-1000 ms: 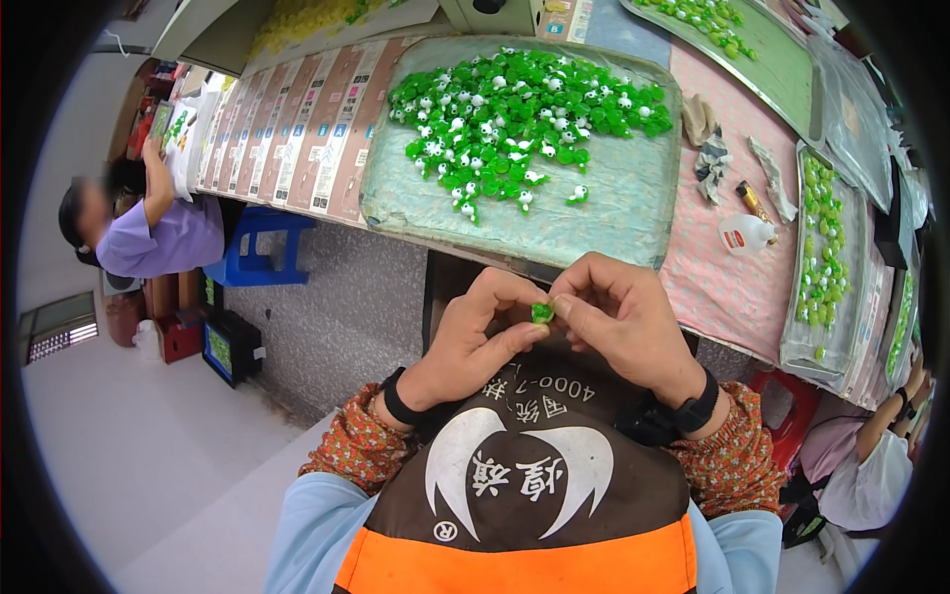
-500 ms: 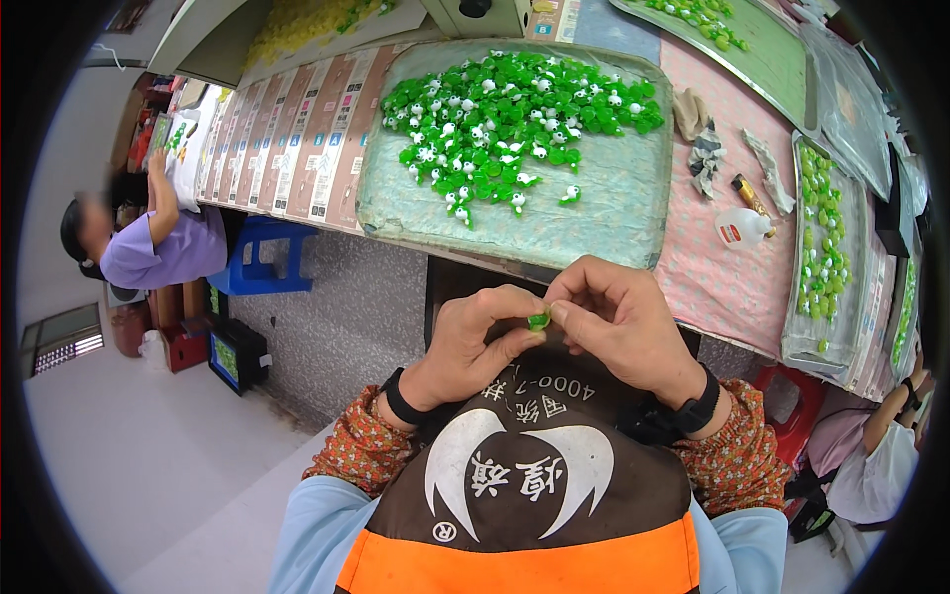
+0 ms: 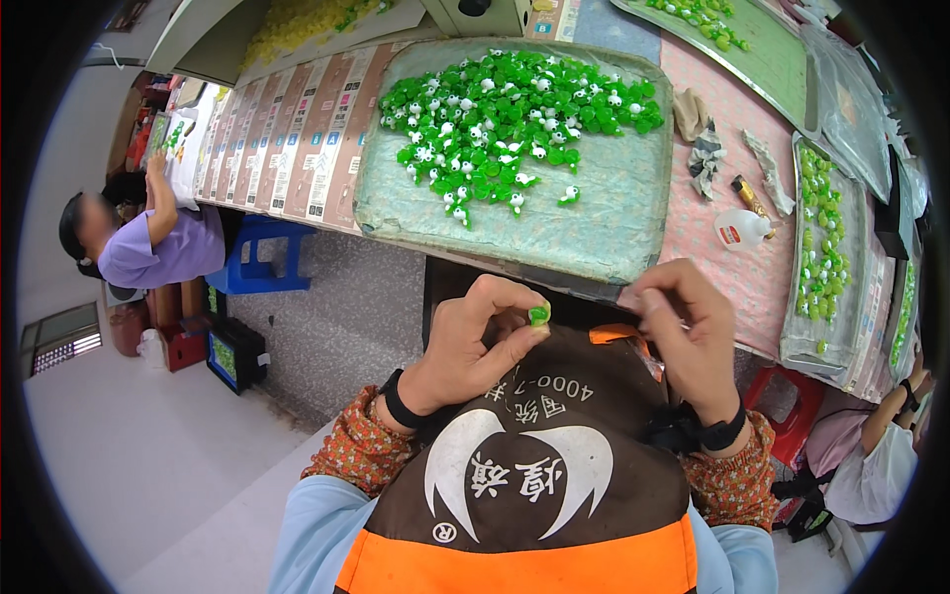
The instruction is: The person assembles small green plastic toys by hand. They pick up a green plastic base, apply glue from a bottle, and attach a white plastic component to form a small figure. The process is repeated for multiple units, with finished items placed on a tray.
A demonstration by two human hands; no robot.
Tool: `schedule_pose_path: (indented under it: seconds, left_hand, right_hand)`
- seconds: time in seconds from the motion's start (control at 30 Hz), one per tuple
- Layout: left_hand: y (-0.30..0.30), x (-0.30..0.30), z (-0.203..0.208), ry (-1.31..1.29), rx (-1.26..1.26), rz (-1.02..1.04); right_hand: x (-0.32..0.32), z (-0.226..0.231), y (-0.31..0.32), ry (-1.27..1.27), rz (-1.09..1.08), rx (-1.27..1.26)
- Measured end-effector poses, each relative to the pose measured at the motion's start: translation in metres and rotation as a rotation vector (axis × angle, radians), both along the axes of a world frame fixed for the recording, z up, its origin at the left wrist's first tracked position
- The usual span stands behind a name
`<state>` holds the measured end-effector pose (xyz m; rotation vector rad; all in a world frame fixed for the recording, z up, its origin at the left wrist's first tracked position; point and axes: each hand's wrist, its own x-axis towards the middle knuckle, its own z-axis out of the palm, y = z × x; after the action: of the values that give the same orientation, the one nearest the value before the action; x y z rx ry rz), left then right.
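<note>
My left hand [image 3: 477, 337] pinches a small green plastic piece [image 3: 539, 315] between thumb and forefinger, above my brown apron [image 3: 515, 436]. My right hand [image 3: 688, 322] is apart from it, beside the table's front edge. Its thumb and forefinger come together, slightly blurred; whether anything small sits between them I cannot make out. Past both hands lies a cloth-lined tray [image 3: 594, 213] with a heap of small green-and-white figures [image 3: 505, 119], a few of them loose at the near side of the heap.
An orange item [image 3: 616, 334] lies below the table edge, near my right hand. On the pink cloth are a white bottle [image 3: 742, 229], a gold-and-black tube [image 3: 750, 194] and crumpled gloves [image 3: 705, 158]. Another tray [image 3: 792, 337] of green pieces stands right. A person in purple [image 3: 163, 243] works left.
My right hand has moved away from the green piece, to the right and toward the table edge. My left hand keeps hold of the piece. The orange item has come into view.
</note>
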<state>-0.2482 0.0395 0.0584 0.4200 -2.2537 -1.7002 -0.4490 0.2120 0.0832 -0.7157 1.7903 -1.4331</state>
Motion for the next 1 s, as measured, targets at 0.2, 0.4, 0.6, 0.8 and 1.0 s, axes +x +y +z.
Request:
schedule_pose_path:
  seconds: [0.2, 0.4, 0.6, 0.8, 1.0]
  left_hand:
    - [-0.002, 0.001, 0.006, -0.106, -0.040, 0.033]
    - [-0.002, -0.005, -0.003, 0.047, -0.071, 0.118]
    - [-0.001, -0.005, 0.001, 0.012, -0.032, 0.132]
    - [-0.002, -0.002, -0.002, 0.006, -0.026, 0.136]
    - [-0.003, -0.003, 0.002, 0.048, -0.031, 0.178]
  right_hand:
    - [-0.030, -0.039, 0.039, 0.311, -0.570, -0.206]
    - [-0.050, -0.049, 0.034, 0.498, -0.578, -0.028]
    - [-0.064, -0.051, 0.029, 0.419, -0.434, 0.098]
    - [-0.070, -0.055, 0.026, 0.465, -0.412, -0.007]
    - [-0.025, -0.002, 0.034, 0.255, -0.052, -0.060]
